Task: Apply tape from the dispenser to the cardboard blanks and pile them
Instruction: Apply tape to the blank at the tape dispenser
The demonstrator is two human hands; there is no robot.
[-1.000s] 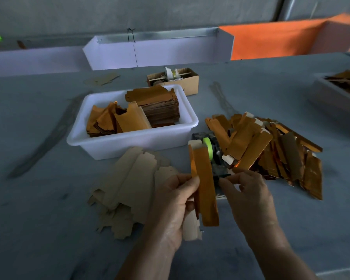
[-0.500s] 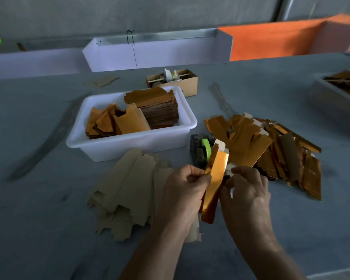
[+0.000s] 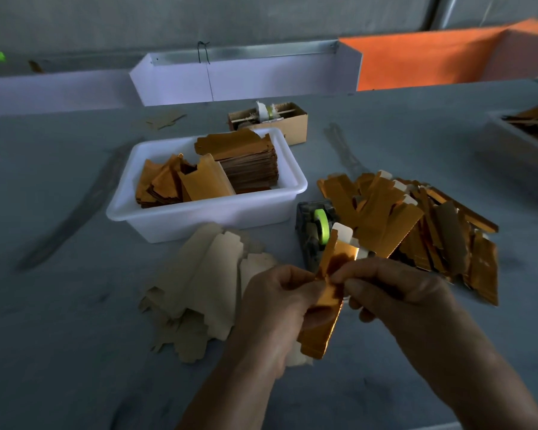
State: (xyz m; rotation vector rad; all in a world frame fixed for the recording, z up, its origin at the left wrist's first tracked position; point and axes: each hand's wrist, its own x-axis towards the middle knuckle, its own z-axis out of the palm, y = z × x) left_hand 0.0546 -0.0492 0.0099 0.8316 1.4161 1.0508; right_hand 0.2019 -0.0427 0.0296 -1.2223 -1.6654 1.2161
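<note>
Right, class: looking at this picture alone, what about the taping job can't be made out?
- Any tape on the held blank: head view, fingers of the left hand and right hand cover the middle.
- Dispenser cutter: behind the blank.
- Far tray: cut by the right edge.

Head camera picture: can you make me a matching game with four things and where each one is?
Things:
1. tape dispenser
2. gold blank
3. thick stack of blanks
4. plain brown blanks

Places:
A. inside the white tub
B. pinched by the left hand and right hand
C. flat on the table, in front of the tub
D. between the tub and the gold pile

Pairs: 1-D, 2-B, 3-A, 4-C
</note>
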